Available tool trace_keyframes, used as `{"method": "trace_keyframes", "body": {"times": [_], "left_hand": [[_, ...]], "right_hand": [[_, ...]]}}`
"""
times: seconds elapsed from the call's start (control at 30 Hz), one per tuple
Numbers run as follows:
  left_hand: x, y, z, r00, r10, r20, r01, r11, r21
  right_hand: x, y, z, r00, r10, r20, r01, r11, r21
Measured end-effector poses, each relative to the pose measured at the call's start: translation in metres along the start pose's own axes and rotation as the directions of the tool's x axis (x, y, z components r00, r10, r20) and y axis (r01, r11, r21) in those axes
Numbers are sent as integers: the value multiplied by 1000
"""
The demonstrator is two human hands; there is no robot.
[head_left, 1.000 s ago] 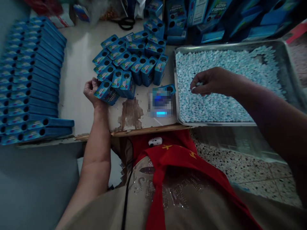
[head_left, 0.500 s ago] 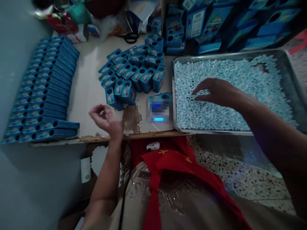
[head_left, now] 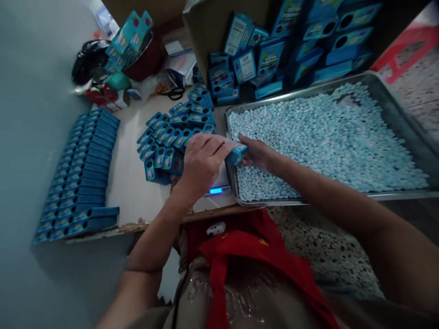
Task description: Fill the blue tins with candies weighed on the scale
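the metal tray (head_left: 394, 195) of pale blue candies lies right of the left hand (head_left: 206, 157), its fingers bent together around a blue box (head_left: 236, 154). the right hand (head_left: 259, 154) curls at the box's far end; whether it pinches anything, i cannot tell. tilted, the box's long axis runs sideways, visible end toward the tray.

1 small blue printed box (head_left: 236, 155), partly hidden from view, is held raised and tilted at the left rim of the metal tray (head_left: 234, 182), its visible end directed to the right.
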State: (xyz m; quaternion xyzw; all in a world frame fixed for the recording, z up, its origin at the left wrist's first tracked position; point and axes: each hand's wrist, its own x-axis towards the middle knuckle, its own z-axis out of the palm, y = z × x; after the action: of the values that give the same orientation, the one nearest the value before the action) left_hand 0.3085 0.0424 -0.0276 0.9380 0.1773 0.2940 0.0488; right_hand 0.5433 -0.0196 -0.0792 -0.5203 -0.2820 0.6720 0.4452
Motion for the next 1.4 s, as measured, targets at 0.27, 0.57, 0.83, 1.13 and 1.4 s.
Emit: {"method": "trace_keyframes", "body": {"times": [0.27,0.57,0.83,1.13,1.4], "left_hand": [[7,-15,23,987,-77,-142,100,982,161],[-28,12,-7,910,-204,-362,220,975,5],[-60,20,-19,916,-267,-299,248,964,-98],[-111,-2,49,630,-770,105,605,402,-688],[-122,-13,37,733,-680,14,527,554,-645]], "right_hand": [[7,-6,-8,981,194,-20,-182,947,263],[2,-10,-9,993,98,-63,-86,981,175],[-14,-29,-39,866,-440,-239,166,703,-691],[-14,-31,-62,763,-633,-130,62,272,-960],[-20,-32,-63,806,-555,-204,-25,313,-949]]}}
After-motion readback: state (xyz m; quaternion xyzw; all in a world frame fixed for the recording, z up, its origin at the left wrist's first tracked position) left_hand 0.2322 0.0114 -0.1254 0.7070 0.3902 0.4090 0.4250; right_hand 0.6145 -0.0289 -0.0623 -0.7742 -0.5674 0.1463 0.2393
